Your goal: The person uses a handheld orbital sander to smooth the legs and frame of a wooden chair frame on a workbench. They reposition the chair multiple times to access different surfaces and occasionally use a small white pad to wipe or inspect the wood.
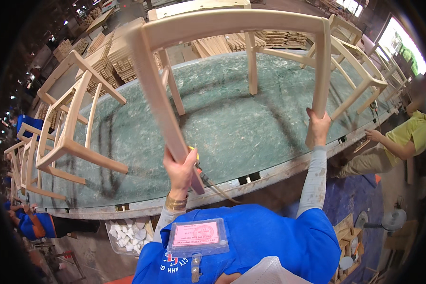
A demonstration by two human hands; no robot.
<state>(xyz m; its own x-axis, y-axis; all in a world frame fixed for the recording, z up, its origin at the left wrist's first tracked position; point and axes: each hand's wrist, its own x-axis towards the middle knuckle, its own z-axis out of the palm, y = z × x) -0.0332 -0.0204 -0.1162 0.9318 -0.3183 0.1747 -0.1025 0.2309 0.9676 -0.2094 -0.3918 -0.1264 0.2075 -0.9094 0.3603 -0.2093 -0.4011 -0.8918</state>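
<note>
A pale bare-wood chair frame (236,22) stands tilted over the green-topped workbench (217,130), and both my hands grip it. My left hand (179,171) is wrapped round the lower part of its left leg, near the bench's front edge. Farther right, my right hand (319,127) closes on the right leg. The frame's far legs come down toward the middle of the bench top. Partly hidden behind my left hand is a yellow and orange tool, with a hose (222,193) running from it over the bench edge.
More chair frames stand on the bench at left (68,142) and right (362,80). Stacked wooden parts (116,57) fill the back. A person in yellow (412,137) is at right, one in blue (35,225) at lower left. Below are a bin of white pieces (130,235) and a fan (393,220).
</note>
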